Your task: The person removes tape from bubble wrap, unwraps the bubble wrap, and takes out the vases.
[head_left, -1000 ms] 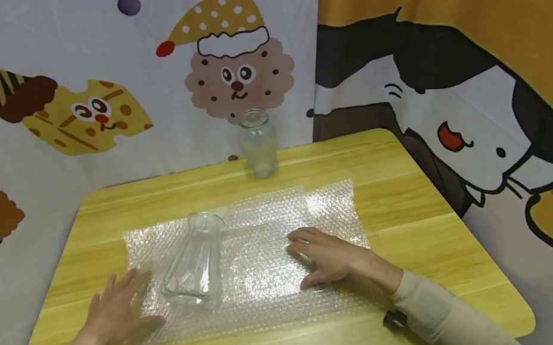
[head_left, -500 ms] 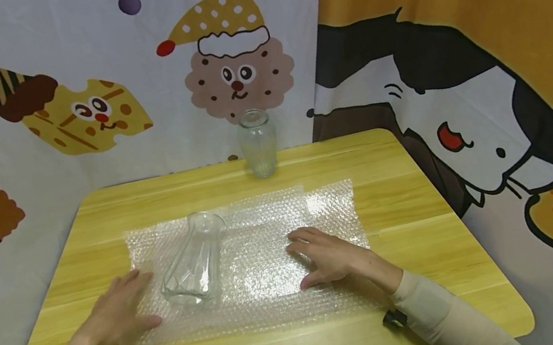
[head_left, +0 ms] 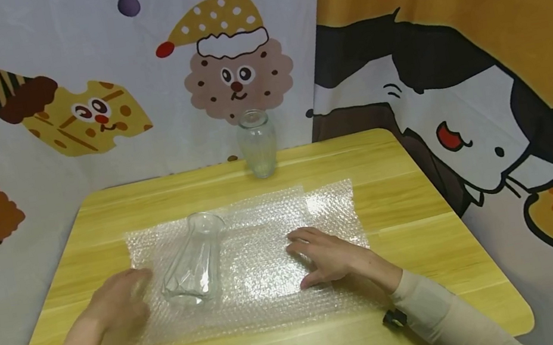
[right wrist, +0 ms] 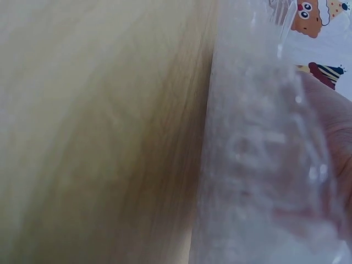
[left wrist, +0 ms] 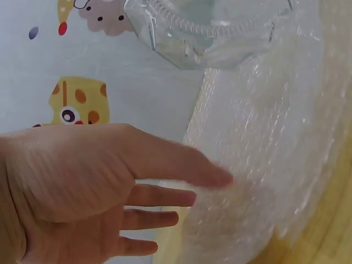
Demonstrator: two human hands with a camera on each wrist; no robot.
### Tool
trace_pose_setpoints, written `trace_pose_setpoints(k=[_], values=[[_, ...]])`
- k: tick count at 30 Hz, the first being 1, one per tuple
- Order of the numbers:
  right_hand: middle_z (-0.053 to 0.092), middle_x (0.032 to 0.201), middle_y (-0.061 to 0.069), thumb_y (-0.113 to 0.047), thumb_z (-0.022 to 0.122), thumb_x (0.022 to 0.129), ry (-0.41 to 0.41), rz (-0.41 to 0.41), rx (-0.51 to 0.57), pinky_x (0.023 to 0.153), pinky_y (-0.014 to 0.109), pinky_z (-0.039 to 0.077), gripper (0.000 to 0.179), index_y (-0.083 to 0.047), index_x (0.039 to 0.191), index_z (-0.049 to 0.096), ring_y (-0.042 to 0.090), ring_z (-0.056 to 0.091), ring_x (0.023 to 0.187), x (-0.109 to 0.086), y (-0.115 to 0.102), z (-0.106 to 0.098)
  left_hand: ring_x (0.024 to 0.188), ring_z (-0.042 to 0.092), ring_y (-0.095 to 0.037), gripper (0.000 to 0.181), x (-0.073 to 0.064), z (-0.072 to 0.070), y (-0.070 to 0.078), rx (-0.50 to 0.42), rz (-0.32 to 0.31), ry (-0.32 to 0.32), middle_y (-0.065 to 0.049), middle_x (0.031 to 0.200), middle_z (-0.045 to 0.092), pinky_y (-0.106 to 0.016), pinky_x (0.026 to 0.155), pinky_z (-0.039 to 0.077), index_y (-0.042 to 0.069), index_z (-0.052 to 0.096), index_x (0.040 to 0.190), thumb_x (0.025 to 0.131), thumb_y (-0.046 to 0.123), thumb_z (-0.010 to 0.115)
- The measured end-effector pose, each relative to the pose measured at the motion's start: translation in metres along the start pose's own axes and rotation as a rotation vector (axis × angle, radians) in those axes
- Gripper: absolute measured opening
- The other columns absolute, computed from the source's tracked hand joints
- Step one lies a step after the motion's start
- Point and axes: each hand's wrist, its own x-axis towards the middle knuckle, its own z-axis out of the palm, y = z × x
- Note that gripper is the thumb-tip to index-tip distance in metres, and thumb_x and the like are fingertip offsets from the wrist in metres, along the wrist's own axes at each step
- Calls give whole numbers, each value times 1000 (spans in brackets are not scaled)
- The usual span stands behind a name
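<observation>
A clear glass vase [head_left: 193, 264] lies on its side on the left part of a bubble wrap sheet [head_left: 263, 259], its mouth toward the back. My left hand [head_left: 114, 300] is at the sheet's left edge, left of the vase's base. In the left wrist view, the left hand's thumb and fingers [left wrist: 148, 214] extend loosely, with nothing between them. My right hand [head_left: 324, 255] rests on the right part of the bubble wrap, fingers spread and slightly bent. In the right wrist view, the wrap's raised edge [right wrist: 253, 165] partly hides that hand.
A second glass vase [head_left: 258, 145] stands upright near the back edge of the wooden table [head_left: 415, 223]. A cartoon-printed cloth [head_left: 93, 44] hangs behind the table. Dark wrist straps [head_left: 394, 319] sit on both forearms.
My left hand's fingers have drawn together from a spread pose, shifting slightly at the sheet's left edge. The right hand, the bubble wrap and both vases look still.
</observation>
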Motion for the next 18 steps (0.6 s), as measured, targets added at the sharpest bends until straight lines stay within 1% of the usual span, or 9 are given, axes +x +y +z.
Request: trace_pose_setpoints(k=[2, 4, 7, 11, 14, 16, 18], values=[[41, 181, 14, -57, 91, 89, -2, 1, 3, 135, 61, 44, 89, -14, 161, 60, 39, 39, 169, 0, 0, -1, 142, 53, -69, 70, 4, -2, 2, -24, -8, 17, -42, 155, 58, -85, 116, 46, -7, 59, 154, 93, 14, 84], [41, 181, 15, -57, 91, 90, -3, 3, 4, 135, 61, 44, 89, -14, 161, 59, 39, 39, 169, 0, 0, -1, 142, 53, -68, 67, 8, -4, 4, -49, -12, 36, -42, 156, 57, -85, 116, 46, -7, 57, 156, 100, 20, 82], [41, 181, 15, -57, 91, 90, -3, 3, 6, 134, 62, 45, 89, -14, 162, 59, 40, 38, 169, 0, -1, -1, 146, 50, -67, 67, 16, -5, 7, -85, -14, 60, -42, 160, 53, -85, 120, 43, -7, 53, 159, 106, 25, 79], [41, 181, 15, -57, 91, 91, -1, 3, 1, 134, 62, 45, 89, -14, 162, 59, 39, 38, 169, 0, 0, -1, 149, 50, -66, 65, 29, -6, 11, -156, -13, 122, -40, 164, 52, -83, 123, 42, -7, 52, 161, 111, 29, 73], [41, 181, 15, -56, 91, 90, -3, 4, 0, 135, 61, 44, 89, -14, 162, 59, 39, 38, 169, 0, 0, -1, 142, 57, -66, 63, 37, -8, 14, -218, -14, 183, -40, 159, 57, -81, 116, 49, -7, 52, 162, 114, 31, 68], [41, 181, 15, -56, 91, 90, -4, 6, 2, 136, 61, 44, 89, -14, 162, 59, 39, 38, 169, 0, 0, -1, 137, 63, -64, 63, 42, -10, 18, -250, -14, 208, -40, 155, 61, -78, 111, 56, -7, 51, 162, 116, 33, 66], [41, 181, 15, -56, 92, 90, -6, 8, 5, 136, 61, 43, 89, -14, 162, 59, 39, 38, 169, 0, 0, 0, 130, 69, -62, 61, 47, -11, 22, -279, 4, 223, -40, 151, 65, -75, 105, 61, -7, 52, 161, 116, 33, 65]])
